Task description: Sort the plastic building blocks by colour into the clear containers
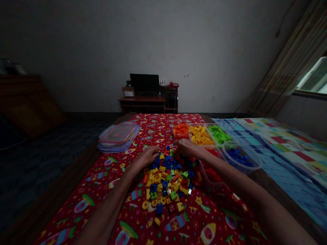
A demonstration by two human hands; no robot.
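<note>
A heap of mixed toy building bricks [165, 178] in yellow, blue, green, red and orange lies on a red patterned cloth [102, 190]. My left hand [149, 156] rests at the heap's far left edge, its fingers loosely bent and apart with nothing seen in them. Over the far right side of the heap is my right hand [186, 147], fingers curled down near the bricks. What its fingertips hold, if anything, is too dark and small to make out. My right forearm partly covers a clear box of red bricks [212, 170].
Beyond my right hand stand clear boxes of orange bricks [181, 131], yellow bricks [201, 135] and green bricks [219, 134]. A round tub [255, 162] with blue bricks sits at the right edge. Stacked clear lids [119, 136] lie at left. A bed [286, 163] adjoins the right side.
</note>
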